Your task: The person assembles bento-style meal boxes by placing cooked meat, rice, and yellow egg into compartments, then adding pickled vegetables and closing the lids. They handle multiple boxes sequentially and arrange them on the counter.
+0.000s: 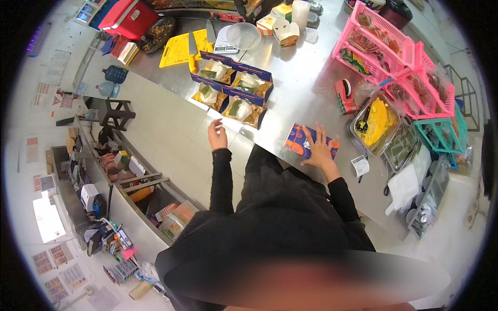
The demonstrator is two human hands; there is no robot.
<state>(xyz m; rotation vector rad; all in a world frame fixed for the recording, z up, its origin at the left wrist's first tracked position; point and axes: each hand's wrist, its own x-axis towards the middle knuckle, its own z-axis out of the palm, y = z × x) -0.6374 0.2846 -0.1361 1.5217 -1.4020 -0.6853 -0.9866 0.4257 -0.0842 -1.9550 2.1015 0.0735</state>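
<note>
My right hand lies flat with fingers spread on a closed blue and orange food box at the near edge of the steel counter. My left hand hangs over the floor just off the counter's edge, fingers loosely curled, holding nothing. It is nearest the open blue boxes, several of them, filled with rice and wrapped food.
To the right stand a steel tray of yellow food, a tray of green leaf parcels, pink baskets and a red tape dispenser. Further back lie a yellow cutting board, a scale and a red cooler.
</note>
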